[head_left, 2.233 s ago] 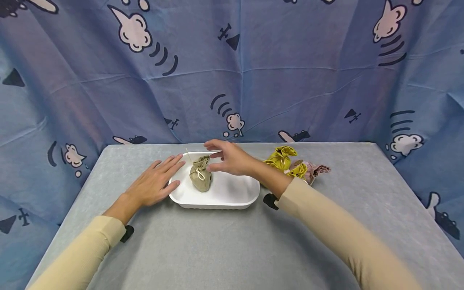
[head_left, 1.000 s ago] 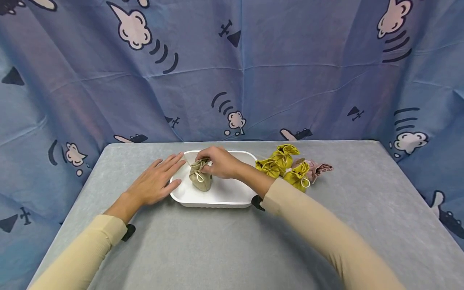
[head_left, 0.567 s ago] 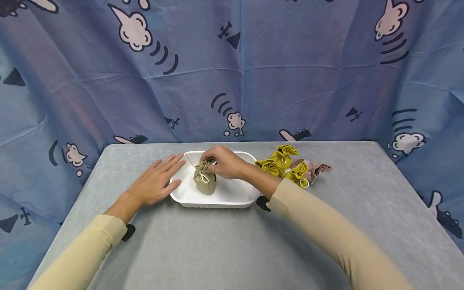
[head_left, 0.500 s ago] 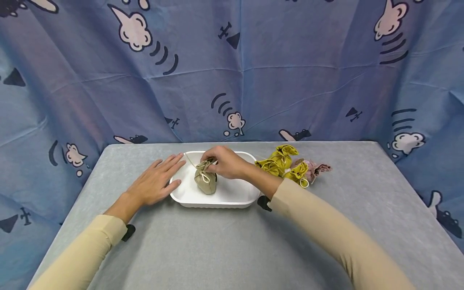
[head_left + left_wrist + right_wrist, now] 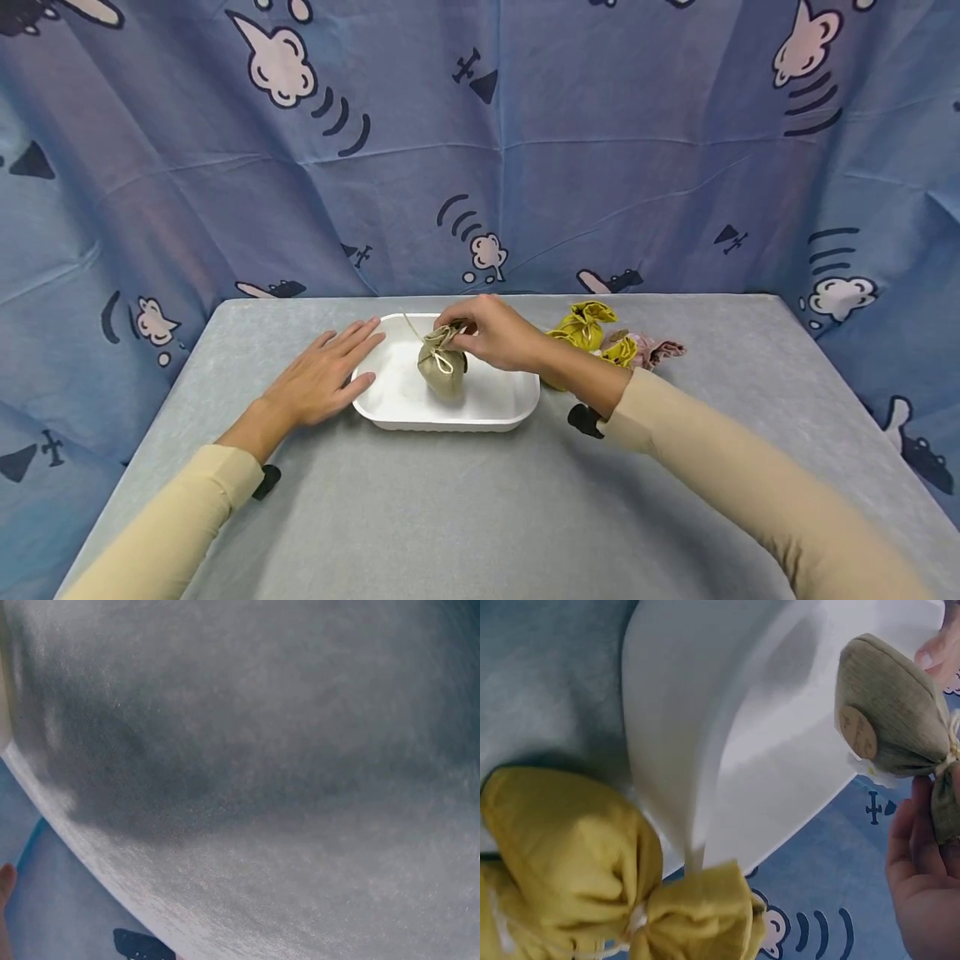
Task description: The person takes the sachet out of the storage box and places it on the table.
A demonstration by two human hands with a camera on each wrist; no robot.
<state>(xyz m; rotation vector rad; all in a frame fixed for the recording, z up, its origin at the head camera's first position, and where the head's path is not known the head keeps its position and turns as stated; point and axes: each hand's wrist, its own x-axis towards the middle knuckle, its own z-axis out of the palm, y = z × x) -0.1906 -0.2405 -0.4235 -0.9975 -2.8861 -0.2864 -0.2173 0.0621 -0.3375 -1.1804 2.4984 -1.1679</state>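
Note:
A khaki drawstring pouch with a pale cord bow is over the white tray. My right hand pinches its gathered neck between thumb and fingers. The right wrist view shows a round brown tag on the pouch's side. Whether the pouch's base touches the tray is hard to tell. My left hand rests at the tray's left end, fingers straight, fingertips on the rim. The left wrist view shows mostly grey tabletop.
Right of the tray lie several mustard-yellow pouches and a pink one, partly hidden by my right forearm. One yellow pouch lies close by the tray's end in the right wrist view. A blue patterned curtain hangs behind the table.
My right hand came down onto the khaki pouch and pinched its neck. Pouch and hand have since moved right over the tray. The left hand has stayed in place.

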